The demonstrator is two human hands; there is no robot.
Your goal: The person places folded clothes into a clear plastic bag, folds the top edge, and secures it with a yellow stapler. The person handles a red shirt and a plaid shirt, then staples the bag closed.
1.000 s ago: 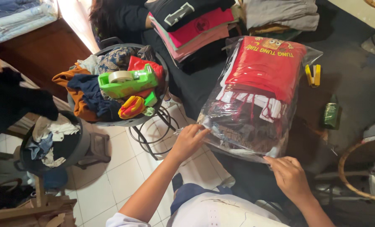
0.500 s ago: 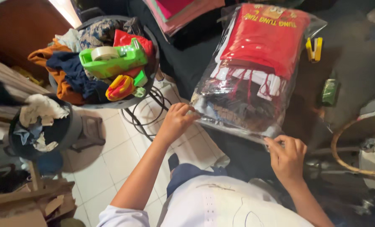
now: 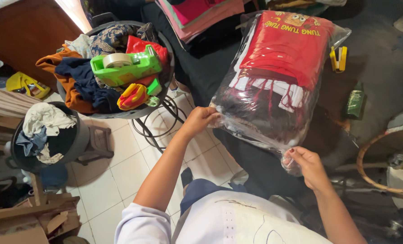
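A clear plastic bag (image 3: 274, 86) stuffed with folded clothes, a red garment on top, lies on a dark surface (image 3: 382, 72) in front of me. My left hand (image 3: 200, 120) pinches the bag's near left corner. My right hand (image 3: 306, 165) grips the bag's open near edge at the lower right. Both hands hold the plastic film, not the clothes inside.
A round basket (image 3: 163, 97) of clothes with a green tape dispenser (image 3: 124, 67) sits at left. A dark bucket (image 3: 77, 144) with rags stands on the tiled floor. Folded clothes (image 3: 197, 13), a yellow stapler (image 3: 338, 58) and a green bottle (image 3: 355, 101) lie nearby. Cables (image 3: 158, 131) coil on the floor.
My view has tilted down and closer. Both hands stay on the bag's near edge; my right hand has closed more tightly on the plastic.
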